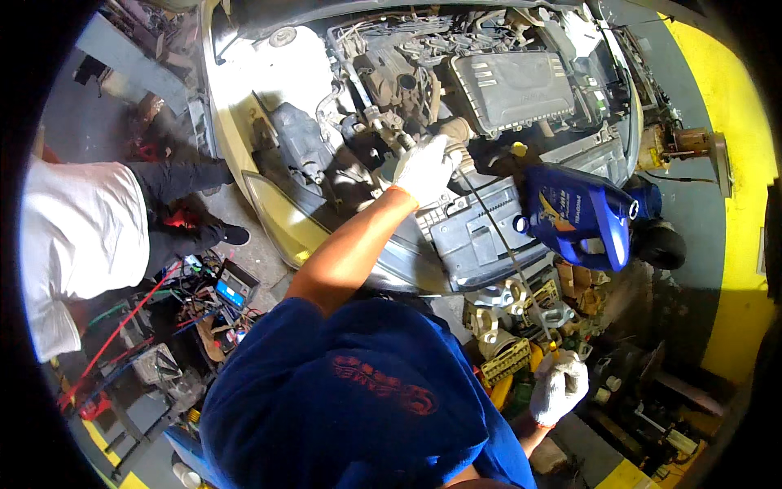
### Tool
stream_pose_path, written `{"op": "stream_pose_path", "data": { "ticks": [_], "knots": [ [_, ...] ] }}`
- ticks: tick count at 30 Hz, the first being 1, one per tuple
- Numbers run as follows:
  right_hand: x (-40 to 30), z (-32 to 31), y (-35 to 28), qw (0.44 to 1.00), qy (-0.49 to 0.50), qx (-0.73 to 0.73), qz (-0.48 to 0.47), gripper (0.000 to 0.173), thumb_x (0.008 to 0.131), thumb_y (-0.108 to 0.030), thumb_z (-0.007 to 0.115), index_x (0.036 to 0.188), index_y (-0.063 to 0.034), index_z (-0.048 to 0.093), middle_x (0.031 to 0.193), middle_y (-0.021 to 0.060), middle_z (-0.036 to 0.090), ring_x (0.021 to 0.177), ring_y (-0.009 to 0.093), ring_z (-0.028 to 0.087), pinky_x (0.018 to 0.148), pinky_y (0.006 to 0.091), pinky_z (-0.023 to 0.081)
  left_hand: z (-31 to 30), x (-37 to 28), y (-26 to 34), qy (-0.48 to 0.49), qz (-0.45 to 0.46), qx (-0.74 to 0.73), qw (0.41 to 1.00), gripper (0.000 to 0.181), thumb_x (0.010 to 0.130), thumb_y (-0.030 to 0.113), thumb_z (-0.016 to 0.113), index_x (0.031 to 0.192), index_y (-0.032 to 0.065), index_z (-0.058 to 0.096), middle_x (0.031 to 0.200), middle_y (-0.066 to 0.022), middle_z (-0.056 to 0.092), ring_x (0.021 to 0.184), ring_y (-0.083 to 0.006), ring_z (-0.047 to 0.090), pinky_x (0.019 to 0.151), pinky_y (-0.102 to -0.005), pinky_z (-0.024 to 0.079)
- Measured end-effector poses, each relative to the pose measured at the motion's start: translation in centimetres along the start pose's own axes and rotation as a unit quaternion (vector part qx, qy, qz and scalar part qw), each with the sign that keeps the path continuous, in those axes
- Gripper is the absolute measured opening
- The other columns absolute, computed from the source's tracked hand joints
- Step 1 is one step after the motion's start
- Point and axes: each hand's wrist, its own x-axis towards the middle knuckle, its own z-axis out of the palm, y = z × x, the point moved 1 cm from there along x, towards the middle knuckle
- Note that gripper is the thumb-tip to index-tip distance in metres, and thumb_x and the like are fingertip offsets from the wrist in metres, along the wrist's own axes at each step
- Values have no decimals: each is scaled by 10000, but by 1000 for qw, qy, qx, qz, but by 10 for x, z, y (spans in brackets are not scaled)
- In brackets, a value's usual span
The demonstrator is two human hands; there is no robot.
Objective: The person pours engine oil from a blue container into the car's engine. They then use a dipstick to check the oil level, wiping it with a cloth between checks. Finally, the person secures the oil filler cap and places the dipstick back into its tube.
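My right hand [559,388], in a white work glove, grips a long, thin dipstick [507,247] at its yellow handle end. The rod runs slantwise up over the car's front panel. Its far end disappears at the fingers of my left hand [426,168], also white-gloved and closed around that end above the engine bay [391,79]. The dipstick's tip is hidden there. Just below my left fingers lies a ribbed air intake hose [461,159]. A blue oil jug [571,214] lies to the right of the rod on the front edge of the car.
A black airbox cover [513,88] and a yellow cap [518,148] sit in the engine bay. The headlight [278,214] is at front left. Another person in a white shirt [85,238] stands left, by cluttered tools and cables [201,299]. Loose parts [507,360] crowd below the bumper.
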Motion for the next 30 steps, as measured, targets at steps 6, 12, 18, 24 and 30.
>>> {"op": "stream_pose_path", "data": {
  "ticks": [6, 12, 18, 24, 30],
  "knots": [
    [45, 72, 17, 999, -2, 30, 27, 92, 908, -21, 662, 996, 3, 662, 934, 138, 670, 740, 183, 630, 645, 307, 520, -39, 60, -43, 7, -50, -41, 998, 401, 1033, 355, 577, 1236, 16, 648, 1175, -248, 712, 1103, -428, 682, 974, -471, 535],
    [77, 103, 40, 996, -28, -2, 84, 123, 898, 34, 656, 1017, 33, 684, 1029, 138, 690, 835, 186, 652, 757, 320, 550, -45, 112, -104, 14, -3, 6, 1000, 418, 1054, 355, 543, 1305, 31, 626, 1263, -249, 686, 1208, -419, 632, 1052, -456, 487],
    [101, 125, 29, 994, -65, 23, 86, 134, 909, -43, 682, 1021, 30, 690, 1018, 126, 702, 890, 191, 655, 809, 328, 542, -40, 123, -122, 11, -24, 8, 1000, 421, 1054, 368, 542, 1304, 39, 624, 1243, -241, 693, 1190, -417, 638, 1035, -464, 492],
    [109, 122, 41, 992, -92, -45, 73, 142, 923, -43, 672, 1045, 27, 697, 1025, 125, 716, 961, 205, 658, 905, 353, 518, -34, 131, -138, 9, -26, -5, 1000, 403, 1049, 348, 548, 1301, 44, 625, 1235, -238, 689, 1184, -423, 635, 1034, -462, 493],
    [179, 193, 20, 983, -162, -32, 76, 119, 987, -55, 635, 1060, 32, 672, 821, 60, 662, 677, 108, 586, 622, 266, 487, -56, 124, -113, -15, -28, -4, 1000, 393, 1046, 341, 555, 1318, 63, 612, 1271, -223, 673, 1204, -421, 627, 1035, -466, 492]
  ]
}}
